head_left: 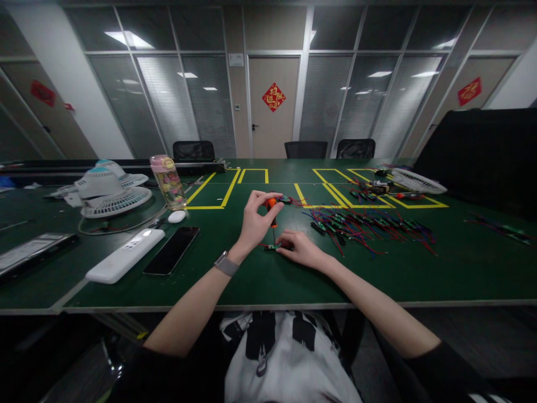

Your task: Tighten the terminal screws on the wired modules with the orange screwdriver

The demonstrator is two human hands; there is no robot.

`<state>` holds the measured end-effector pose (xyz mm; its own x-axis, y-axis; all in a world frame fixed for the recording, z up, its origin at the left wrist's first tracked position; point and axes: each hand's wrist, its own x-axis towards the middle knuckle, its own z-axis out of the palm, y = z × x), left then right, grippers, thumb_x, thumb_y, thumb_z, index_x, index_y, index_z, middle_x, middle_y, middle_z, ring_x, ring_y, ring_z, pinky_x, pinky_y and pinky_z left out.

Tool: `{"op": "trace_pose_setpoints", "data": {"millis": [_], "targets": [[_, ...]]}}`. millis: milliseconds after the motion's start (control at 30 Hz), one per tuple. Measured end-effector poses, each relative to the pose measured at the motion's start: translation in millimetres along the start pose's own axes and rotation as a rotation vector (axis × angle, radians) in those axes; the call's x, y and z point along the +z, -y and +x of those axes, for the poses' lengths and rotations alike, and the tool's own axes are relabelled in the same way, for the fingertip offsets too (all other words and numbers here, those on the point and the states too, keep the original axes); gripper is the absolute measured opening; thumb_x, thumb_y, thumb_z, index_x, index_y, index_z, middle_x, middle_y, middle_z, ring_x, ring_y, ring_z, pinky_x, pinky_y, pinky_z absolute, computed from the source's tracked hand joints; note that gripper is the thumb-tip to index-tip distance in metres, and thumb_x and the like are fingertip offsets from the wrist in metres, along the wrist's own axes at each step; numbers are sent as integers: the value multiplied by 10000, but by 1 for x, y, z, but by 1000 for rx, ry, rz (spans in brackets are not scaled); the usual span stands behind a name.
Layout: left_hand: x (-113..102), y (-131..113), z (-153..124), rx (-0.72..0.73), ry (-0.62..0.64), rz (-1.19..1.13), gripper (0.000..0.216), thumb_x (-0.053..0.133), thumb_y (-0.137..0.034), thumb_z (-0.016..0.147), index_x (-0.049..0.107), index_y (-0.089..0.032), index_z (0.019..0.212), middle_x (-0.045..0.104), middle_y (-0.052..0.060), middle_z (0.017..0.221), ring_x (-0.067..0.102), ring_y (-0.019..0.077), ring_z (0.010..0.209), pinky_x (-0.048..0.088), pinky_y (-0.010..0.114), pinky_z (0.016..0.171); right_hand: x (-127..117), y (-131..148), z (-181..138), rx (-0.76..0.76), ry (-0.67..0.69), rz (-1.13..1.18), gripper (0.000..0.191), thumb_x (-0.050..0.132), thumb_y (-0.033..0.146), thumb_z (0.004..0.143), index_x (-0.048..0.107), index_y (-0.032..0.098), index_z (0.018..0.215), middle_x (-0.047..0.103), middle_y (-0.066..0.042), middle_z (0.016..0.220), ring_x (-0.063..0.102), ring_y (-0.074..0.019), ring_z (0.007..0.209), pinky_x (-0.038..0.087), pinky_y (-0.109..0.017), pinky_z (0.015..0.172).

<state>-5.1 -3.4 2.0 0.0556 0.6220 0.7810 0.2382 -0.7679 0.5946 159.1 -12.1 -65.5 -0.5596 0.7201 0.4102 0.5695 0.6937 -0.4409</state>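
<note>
By the left hand [257,219], closed around its orange handle, the screwdriver [272,203] is held upright. At its tip, the small circuit board [272,247] is laid on the table [235,288]. The board's end is met by the half-curled right hand [302,249], right of the screwdriver; whether it is pinched or merely steadied cannot be told. Wired boards [335,221] are heaped farther right of the screwdriver; a phone [172,251] and a bottle [169,183] are placed to its left.
</note>
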Motion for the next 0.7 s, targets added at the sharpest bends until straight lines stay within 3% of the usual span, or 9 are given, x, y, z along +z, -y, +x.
{"op": "trace_pose_setpoints", "data": {"millis": [200, 333, 433, 600, 700], "targets": [[-1, 1, 1, -44, 72, -138, 311, 423, -251, 933, 619, -227, 1174, 624, 47, 1066, 571, 140, 1006, 425, 282, 919, 0, -1, 0, 0, 2, 0, 96, 623, 192, 815, 659, 158, 897, 576, -22, 798, 547, -119, 674, 419, -232, 637], [0, 1, 1, -41, 33, -84, 262, 543, -289, 879, 654, -214, 1104, 635, 40, 939, 579, 138, 867, 453, 269, 822, 0, 1, 0, 5, 3, -2, 95, 627, 182, 808, 660, 155, 893, 573, -21, 790, 546, -121, 673, 416, -231, 630], [1, 2, 1, -17, -19, -4, 225, 606, -299, 836, 688, -228, 1034, 589, 38, 952, 560, 136, 886, 450, 254, 823, 0, 1, 1, 3, 2, -4, 92, 627, 173, 805, 661, 157, 889, 571, -20, 776, 540, -123, 674, 411, -229, 623], [0, 5, 2, -39, 49, -112, 327, 419, -212, 920, 617, -230, 1181, 603, 51, 1176, 549, 151, 1107, 404, 296, 979, 1, -1, 1, 0, -2, -5, 94, 631, 175, 803, 662, 156, 889, 565, -17, 771, 532, -119, 664, 407, -228, 622], [0, 4, 1, -70, 43, -141, 333, 428, -213, 918, 598, -219, 1204, 645, 59, 1142, 582, 156, 1064, 427, 303, 951, 1, -1, 0, 2, -3, -2, 98, 628, 176, 805, 661, 157, 894, 570, -18, 778, 535, -120, 671, 407, -228, 622]]}}
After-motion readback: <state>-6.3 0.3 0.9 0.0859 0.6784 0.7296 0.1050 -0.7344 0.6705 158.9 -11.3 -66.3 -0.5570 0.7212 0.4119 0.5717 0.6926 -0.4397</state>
